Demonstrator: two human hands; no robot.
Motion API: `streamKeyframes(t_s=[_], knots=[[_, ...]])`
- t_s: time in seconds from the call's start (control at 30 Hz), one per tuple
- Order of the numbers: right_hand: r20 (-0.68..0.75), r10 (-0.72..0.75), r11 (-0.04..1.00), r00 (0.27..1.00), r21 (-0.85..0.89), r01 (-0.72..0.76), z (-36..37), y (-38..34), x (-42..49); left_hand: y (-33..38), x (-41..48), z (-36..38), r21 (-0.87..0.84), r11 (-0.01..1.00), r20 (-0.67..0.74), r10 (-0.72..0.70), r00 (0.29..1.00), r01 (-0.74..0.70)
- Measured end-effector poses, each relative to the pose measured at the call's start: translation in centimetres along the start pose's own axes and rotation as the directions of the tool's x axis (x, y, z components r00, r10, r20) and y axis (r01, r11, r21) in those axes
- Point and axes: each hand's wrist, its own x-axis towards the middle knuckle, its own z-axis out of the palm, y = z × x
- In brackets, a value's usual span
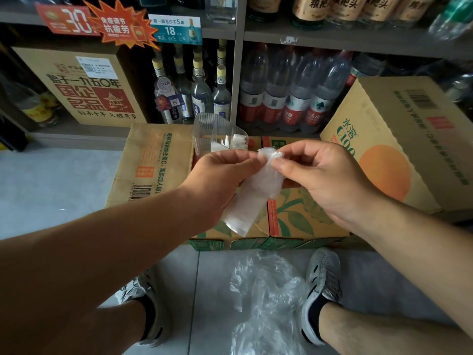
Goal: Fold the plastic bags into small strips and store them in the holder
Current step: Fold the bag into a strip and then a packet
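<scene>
**Loose bags [266, 298] underfoot, one strip mid-fold**

Crumpled on the near floor tiles, the loose bags lie between the person's shoes. Above them, the left hand [220, 172] grips the folded strip [253, 193] with curled fingers. The right hand [320, 175] pinches its bunched top end between thumb and forefinger. The clear holder [204, 131] stands just beyond on a cardboard box [153, 160], with folded pieces inside. If either pinch eases, the slick film could spring open, and a bulky top may catch the holder's rim.
</scene>
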Motion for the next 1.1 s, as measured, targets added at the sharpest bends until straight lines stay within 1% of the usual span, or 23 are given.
streamKeyframes(t_s=[0.13,0.2,0.27,0.33,0.4,0.47,0.57,0.67,0.73,0.8,0.9,0.97,1.0,1.1], knots=[[0.0,0.009,1.0,1.0,-0.02,-0.009,0.0,0.1,0.0,-0.2,-0.1,0.2,0.121,0.993,-0.005,0.017,1.0,-0.016],[-0.008,0.01,1.0,1.0,-0.023,-0.01,0.0,0.0,0.2,0.1,-0.1,0.2,0.145,0.989,0.002,0.022,1.0,-0.022],[-0.018,0.015,1.0,1.0,-0.019,-0.015,-0.1,0.1,0.5,0.6,0.1,0.0,0.172,0.985,0.047,0.018,0.999,-0.026],[-0.032,0.031,0.999,0.999,-0.014,-0.031,-0.2,0.3,1.0,1.0,0.7,-0.1,0.232,0.971,0.1,0.038,0.994,-0.06],[-0.035,0.052,0.998,0.998,-0.044,-0.054,-0.4,0.9,1.8,1.0,1.9,-0.2,0.281,0.957,0.112,0.037,0.993,-0.068],[-0.013,0.076,0.994,0.997,-0.073,-0.077,-0.6,1.8,3.0,0.7,3.4,-0.4,0.315,0.949,0.105,-0.019,0.994,-0.016],[0.005,0.093,0.988,0.996,-0.121,-0.092,-1.0,3.7,4.6,-0.4,5.8,-1.0,0.327,0.939,0.128,-0.157,0.979,0.108],[0.024,0.087,0.983,0.996,-0.166,-0.081,-1.1,6.0,6.1,-2.2,8.5,-1.7,0.307,0.932,0.097,-0.233,0.968,0.194],[0.027,0.091,0.98,0.996,-0.179,-0.085,-1.4,7.5,7.1,-3.6,10.4,-2.2,0.264,0.934,0.085,-0.272,0.959,0.241],[0.027,0.087,0.976,0.996,-0.202,-0.079,-1.7,9.2,7.9,-4.8,11.9,-2.3,0.205,0.924,0.131,-0.353,0.926,0.323],[0.04,0.086,0.975,0.996,-0.21,-0.076,-1.9,11.6,8.4,-6.7,13.3,-2.6,0.153,0.877,0.196,-0.479,0.856,0.456],[0.058,0.093,0.978,0.994,-0.194,-0.08,-1.9,13.0,8.6,-7.5,13.9,-3.0,0.141,0.858,0.213,-0.513,0.832,0.493],[0.075,0.09,0.98,0.993,-0.184,-0.075,-1.8,13.6,8.6,-7.9,14.1,-3.2,0.148,0.856,0.204,-0.516,0.832,0.495],[0.14,0.025,0.991,0.99,-0.131,-0.006,-1.6,15.1,8.3,-8.6,14.9,-4.0,0.127,0.872,0.116,-0.486,0.867,0.472]])
